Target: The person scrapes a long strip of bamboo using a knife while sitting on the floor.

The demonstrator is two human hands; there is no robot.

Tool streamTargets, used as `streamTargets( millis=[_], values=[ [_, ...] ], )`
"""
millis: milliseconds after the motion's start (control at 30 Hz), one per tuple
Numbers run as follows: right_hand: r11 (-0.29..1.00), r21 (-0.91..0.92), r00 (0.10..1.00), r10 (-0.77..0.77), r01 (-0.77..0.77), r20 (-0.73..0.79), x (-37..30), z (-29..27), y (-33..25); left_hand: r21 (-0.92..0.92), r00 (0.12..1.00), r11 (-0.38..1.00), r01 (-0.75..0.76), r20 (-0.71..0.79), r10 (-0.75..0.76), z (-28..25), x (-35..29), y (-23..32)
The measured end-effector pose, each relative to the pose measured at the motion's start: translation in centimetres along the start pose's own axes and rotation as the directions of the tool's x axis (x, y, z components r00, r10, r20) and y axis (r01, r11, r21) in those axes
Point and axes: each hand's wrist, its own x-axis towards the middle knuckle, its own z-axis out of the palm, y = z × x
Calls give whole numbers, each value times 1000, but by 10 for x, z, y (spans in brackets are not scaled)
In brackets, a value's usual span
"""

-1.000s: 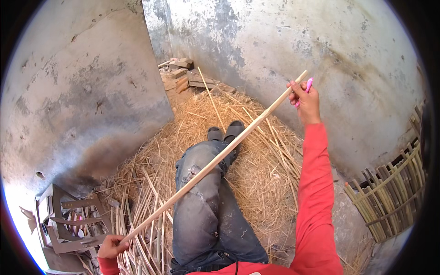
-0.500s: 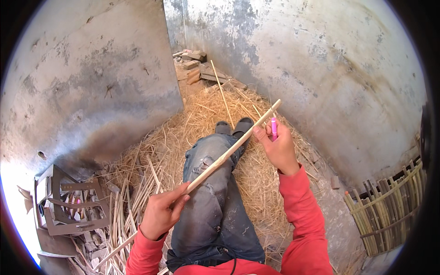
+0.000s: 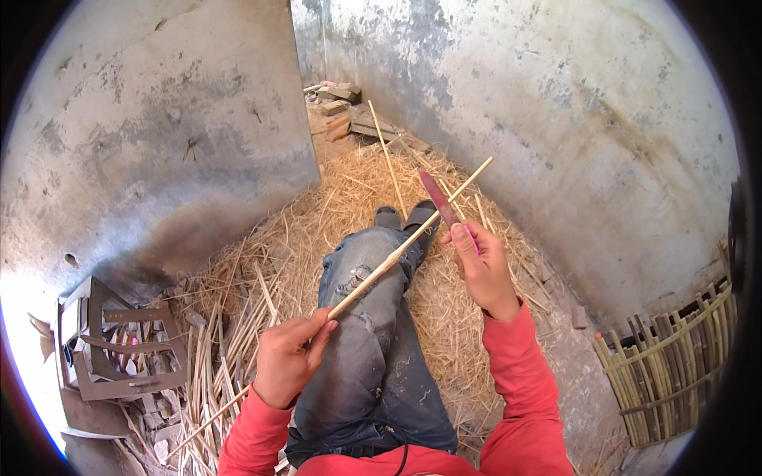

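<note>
— where the red sleeves come up from the lower edge, what is nearest?

— the left hand point(image 3: 287, 361), curled shut around a long thin stick point(image 3: 397, 252) beside the left thigh.

— how does the stick lie to that grip?

— it runs through the fist on a slant. a short length trails down and left behind the hand, toward the loose splints point(image 3: 208, 373) on the floor. the longer part rises up and right across the jeans point(image 3: 373, 333), over the knee, ending past the shoes point(image 3: 406, 218).

— and the other hand?

— the right hand point(image 3: 480, 266) sits farther out and a bit higher, fingers closed on the handle of a knife point(image 3: 439, 200) with a reddish blade pointing up and left. the blade crosses the stick near its upper part; whether they touch i cannot tell.

— so the stick is held by one hand only?

— by the left, as far as shows. the right hand is just beside it, on its right.

— what lies round about?

— straw point(image 3: 349, 198) covers the floor under the legs. left of the left hand stands a small metal frame point(image 3: 119, 349). at the right edge is a woven cane fence point(image 3: 675, 365). beyond the feet, another cane point(image 3: 386, 159) lies on the straw, then bricks point(image 3: 337, 107) in the corner of stained grey walls point(image 3: 159, 135).
</note>
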Motion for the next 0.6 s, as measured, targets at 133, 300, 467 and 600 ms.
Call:
streamTargets(
  millis=[133, 300, 467, 600],
  values=[
    [990, -106, 992, -104, 96, -72, 5, 14, 1, 123, 999, 992, -39, 11, 38, 4, -1, -3],
    [991, 132, 999, 24, -17, -49, 11, 20, 3, 344, 981, 920, -188, 20, 193, 7, 1, 1],
    [937, 341, 989, 114, -75, -96, 14, 18, 14, 237, 991, 964, -119, 82, 102, -8, -6, -8],
    [867, 498, 962, 151, -19, -226, 30, -12, 16, -40, 992, 993, 110, 73, -107, -37, -34, -43]
  ],
)
